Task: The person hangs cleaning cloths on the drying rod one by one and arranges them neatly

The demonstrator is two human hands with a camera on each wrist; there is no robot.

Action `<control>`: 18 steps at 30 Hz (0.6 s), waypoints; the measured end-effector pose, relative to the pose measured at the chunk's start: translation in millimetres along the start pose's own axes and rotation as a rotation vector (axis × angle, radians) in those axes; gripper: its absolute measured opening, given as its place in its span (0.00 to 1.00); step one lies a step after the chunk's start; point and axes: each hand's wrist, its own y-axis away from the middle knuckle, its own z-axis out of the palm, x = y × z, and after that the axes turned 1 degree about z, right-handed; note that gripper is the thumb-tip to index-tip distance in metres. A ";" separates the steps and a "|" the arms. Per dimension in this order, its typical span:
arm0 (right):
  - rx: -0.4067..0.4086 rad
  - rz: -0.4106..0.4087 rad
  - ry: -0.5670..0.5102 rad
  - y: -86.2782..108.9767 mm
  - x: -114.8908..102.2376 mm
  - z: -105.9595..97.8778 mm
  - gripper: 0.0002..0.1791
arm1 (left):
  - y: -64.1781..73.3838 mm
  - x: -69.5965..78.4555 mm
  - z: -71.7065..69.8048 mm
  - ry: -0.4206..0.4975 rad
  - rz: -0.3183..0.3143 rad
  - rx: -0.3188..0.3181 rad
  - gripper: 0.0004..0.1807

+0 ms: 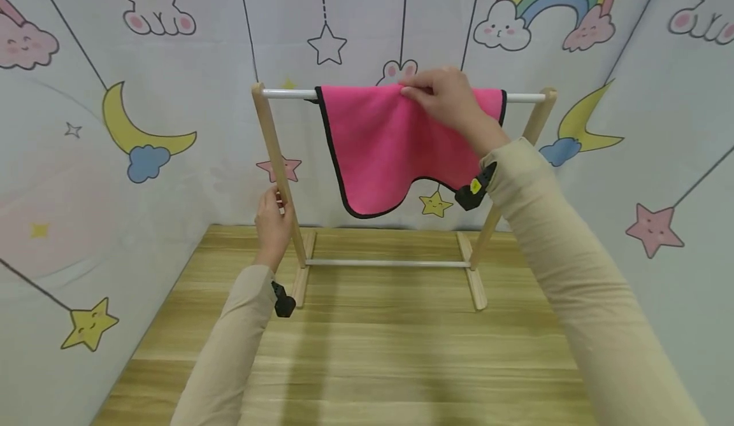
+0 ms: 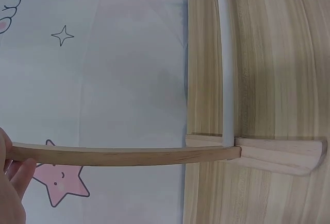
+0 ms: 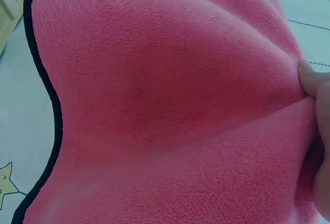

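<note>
A pink towel (image 1: 367,152) with black edging hangs over the white top bar (image 1: 289,94) of a small wooden rack. My right hand (image 1: 444,98) pinches the towel at its top fold, near the middle of the bar. In the right wrist view the pink cloth (image 3: 154,90) fills most of the picture, creased toward the thumb (image 3: 312,80). Lower down, my left hand (image 1: 273,222) grips the rack's left upright (image 1: 278,152). The left wrist view has the fingers around that wooden upright (image 2: 124,156) at its left edge.
A lower white bar (image 1: 387,263) joins the rack's two feet (image 1: 473,279) on the wood-grain tabletop (image 1: 401,349). The right upright (image 1: 539,117) is partly behind my right arm. A pale cloth backdrop (image 1: 218,158) with printed stars and moons stands behind and at both sides.
</note>
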 end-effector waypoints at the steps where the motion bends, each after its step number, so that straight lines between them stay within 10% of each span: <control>1: -0.017 0.000 -0.003 0.6 0.1 -0.9 0.15 | 0.0 0.4 -0.1 0.002 0.000 0.000 0.18; 12: -0.124 -0.034 0.028 4.2 0.7 -3.6 0.18 | 1.3 3.2 -2.1 0.008 -0.018 -0.005 0.19; 18: -0.127 -0.019 0.030 4.9 -0.5 -3.9 0.18 | 0.4 18.9 4.6 -0.043 0.117 0.250 0.10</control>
